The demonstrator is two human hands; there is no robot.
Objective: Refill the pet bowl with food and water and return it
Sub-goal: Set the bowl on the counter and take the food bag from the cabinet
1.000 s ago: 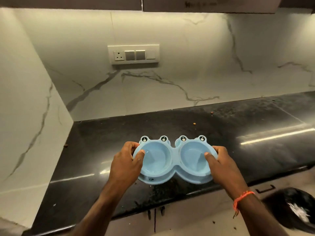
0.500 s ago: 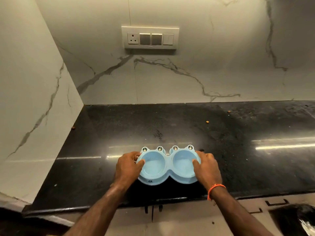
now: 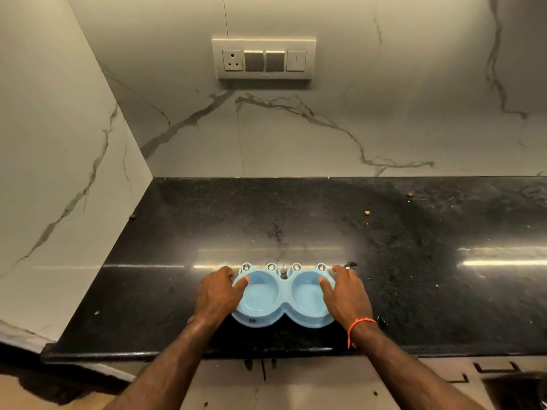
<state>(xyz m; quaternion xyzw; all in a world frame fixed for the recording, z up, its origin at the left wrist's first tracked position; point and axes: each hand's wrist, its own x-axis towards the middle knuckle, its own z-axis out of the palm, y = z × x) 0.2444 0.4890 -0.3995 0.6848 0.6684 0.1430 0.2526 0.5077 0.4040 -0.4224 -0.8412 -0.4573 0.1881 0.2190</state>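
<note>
A light blue double pet bowl (image 3: 283, 297) with frog-eye knobs along its far rim sits on the black stone counter (image 3: 414, 276), near the front edge. Both round cups look empty. My left hand (image 3: 217, 295) grips the bowl's left end, thumb over the rim into the left cup. My right hand (image 3: 346, 294), with an orange thread at the wrist, grips the right end, thumb over the rim into the right cup.
Marble walls close the counter at the back and left. A switch and socket plate (image 3: 264, 58) is on the back wall. A few brown kibble bits (image 3: 367, 213) lie on the counter. Cabinet fronts (image 3: 325, 383) run below the counter edge.
The bowl, held in the air over the counter's front edge a second ago, has come down onto the counter. Both hands kept their grip on its ends. The view tilted downward.
</note>
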